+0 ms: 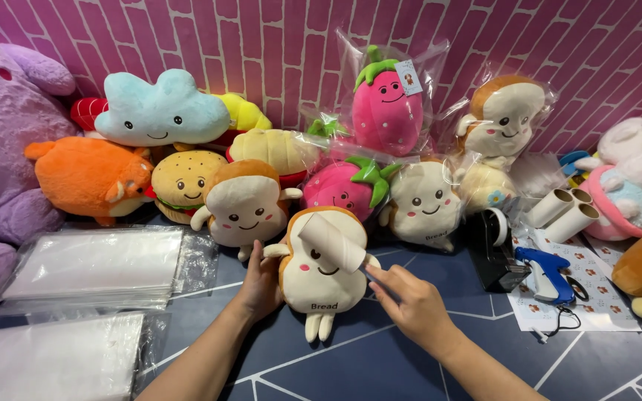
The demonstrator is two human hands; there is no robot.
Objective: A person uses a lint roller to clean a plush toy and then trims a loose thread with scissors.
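Note:
A cream and brown bread-slice plush toy [322,286] lies face up on the dark blue patterned floor [380,356]. My left hand [260,284] grips its left side. My right hand [407,301] holds one end of a white roller tube [332,241] that rests across the toy's face. The tube covers part of the face.
A row of plush toys lines the pink brick wall: blue cloud [159,111], orange animal [91,177], burger [181,183], strawberries in clear bags [386,111]. Stacks of clear plastic bags [94,267] lie at left. A tape dispenser [493,249], blue tagging gun [548,273] and spare rolls [568,212] sit at right.

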